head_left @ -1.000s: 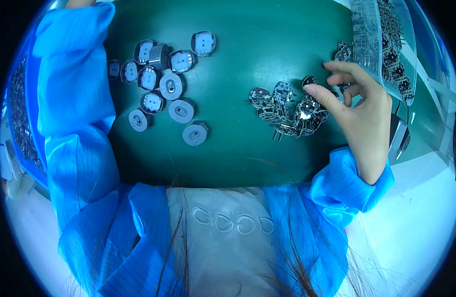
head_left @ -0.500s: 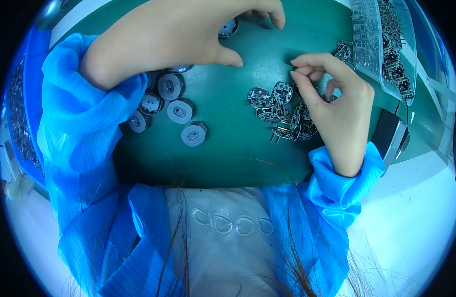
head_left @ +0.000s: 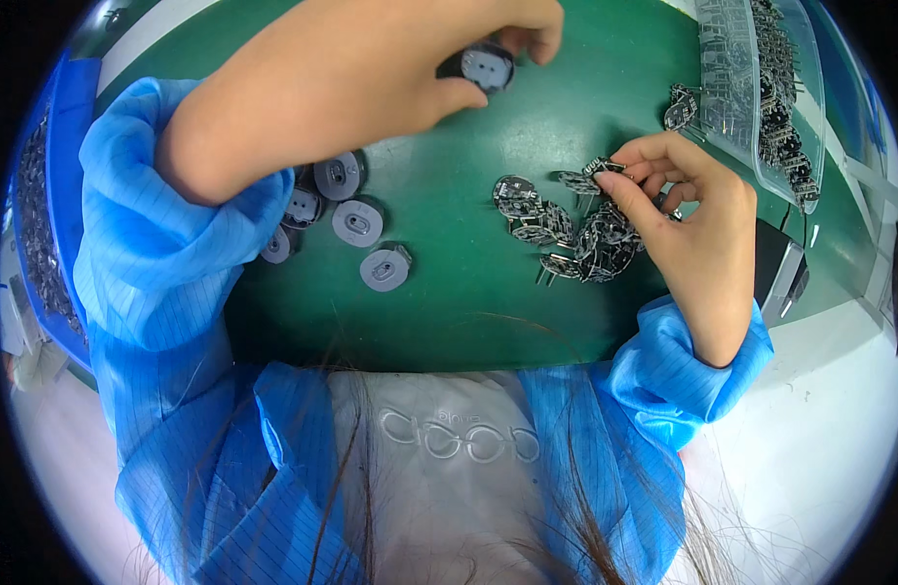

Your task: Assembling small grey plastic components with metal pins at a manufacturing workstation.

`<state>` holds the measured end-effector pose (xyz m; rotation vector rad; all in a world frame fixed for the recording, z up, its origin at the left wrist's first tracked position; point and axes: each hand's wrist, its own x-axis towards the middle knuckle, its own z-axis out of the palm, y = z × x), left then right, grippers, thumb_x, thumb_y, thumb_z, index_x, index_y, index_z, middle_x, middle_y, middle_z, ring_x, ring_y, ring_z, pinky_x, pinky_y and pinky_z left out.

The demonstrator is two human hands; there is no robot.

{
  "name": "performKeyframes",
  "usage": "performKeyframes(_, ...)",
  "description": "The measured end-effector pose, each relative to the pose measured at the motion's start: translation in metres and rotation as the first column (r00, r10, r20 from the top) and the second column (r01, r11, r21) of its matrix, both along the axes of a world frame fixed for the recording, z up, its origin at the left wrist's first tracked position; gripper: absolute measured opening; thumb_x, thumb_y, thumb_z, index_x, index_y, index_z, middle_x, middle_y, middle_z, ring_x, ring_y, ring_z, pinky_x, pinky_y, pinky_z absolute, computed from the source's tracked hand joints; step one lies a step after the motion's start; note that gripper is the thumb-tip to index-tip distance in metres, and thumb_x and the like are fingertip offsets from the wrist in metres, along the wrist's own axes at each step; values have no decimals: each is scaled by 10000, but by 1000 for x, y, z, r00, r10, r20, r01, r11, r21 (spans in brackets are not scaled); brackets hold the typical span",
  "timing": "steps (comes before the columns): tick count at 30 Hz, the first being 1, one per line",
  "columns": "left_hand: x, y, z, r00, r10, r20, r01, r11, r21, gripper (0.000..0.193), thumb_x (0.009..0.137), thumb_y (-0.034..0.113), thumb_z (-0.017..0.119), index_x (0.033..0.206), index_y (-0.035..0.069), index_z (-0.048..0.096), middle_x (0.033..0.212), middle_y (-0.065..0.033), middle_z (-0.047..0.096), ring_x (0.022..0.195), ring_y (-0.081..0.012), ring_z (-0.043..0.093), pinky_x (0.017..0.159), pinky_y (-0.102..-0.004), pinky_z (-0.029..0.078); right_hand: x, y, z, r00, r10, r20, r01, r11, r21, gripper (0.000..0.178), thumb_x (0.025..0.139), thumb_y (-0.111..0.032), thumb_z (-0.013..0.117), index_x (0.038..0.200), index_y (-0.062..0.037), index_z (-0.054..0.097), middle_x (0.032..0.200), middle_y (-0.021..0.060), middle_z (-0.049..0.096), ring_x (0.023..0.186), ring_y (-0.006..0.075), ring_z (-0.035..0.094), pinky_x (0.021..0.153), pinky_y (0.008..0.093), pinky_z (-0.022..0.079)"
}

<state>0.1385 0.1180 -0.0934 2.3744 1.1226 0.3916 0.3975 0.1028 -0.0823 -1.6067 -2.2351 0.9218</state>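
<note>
My left hand (head_left: 400,73) reaches across the far side of the green table, its thumb and fingers closed round a round grey plastic housing (head_left: 488,68) whose inner face points up. Over a loose pile of round circuit boards (head_left: 605,239), my right hand (head_left: 697,219) pinches one small circuit board (head_left: 597,168) with pins by its edge. Below my left forearm lie several more grey housings (head_left: 358,223), some of them partly covered by the sleeve.
A clear plastic tray (head_left: 759,146) full of pinned circuit boards stands at the far right, with a few loose boards (head_left: 681,109) beside it. A blue bin (head_left: 67,210) of small dark parts is at the left edge. A dark box-shaped device (head_left: 782,278) sits right of my right wrist.
My right hand has shifted a little right and nearer and now has a circuit board from the pile between its fingertips. The housing at my left hand has moved right, into its grip.
</note>
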Motion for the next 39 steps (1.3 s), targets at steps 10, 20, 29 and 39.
performKeyframes(10,19,-17,26,953,118,278,-57,974,-221,297,749,18,791,1002,-20,640,963,-139,655,833,-265,697,750,-328,590,-20,-2,-2,901,92,-423,1,977,215,123,816,57,739,930,35,701,1041,112,688,935,172,662,854,294,548)
performKeyframes(20,26,-16,35,903,225,365,-60,909,-413,256,774,-3,799,1007,-39,697,929,-115,700,824,-116,701,745,-230,596,-25,-10,-9,876,120,-467,54,938,343,180,802,121,738,959,51,688,1029,124,686,926,177,692,848,287,580)
performKeyframes(29,27,-16,44,879,278,388,-52,864,-502,256,782,-14,807,1008,-68,701,922,-140,730,834,-123,713,758,-241,603,-22,-9,-3,853,69,-518,75,965,251,167,828,110,725,974,56,666,1031,134,689,891,161,696,824,258,560)
performKeyframes(39,15,-14,25,716,308,627,158,803,-575,253,806,-37,784,1032,-90,683,932,-181,725,869,-167,730,775,-255,611,-16,-8,10,742,-144,-655,62,987,-148,132,883,72,695,1010,68,657,1023,120,681,904,134,655,824,215,494)
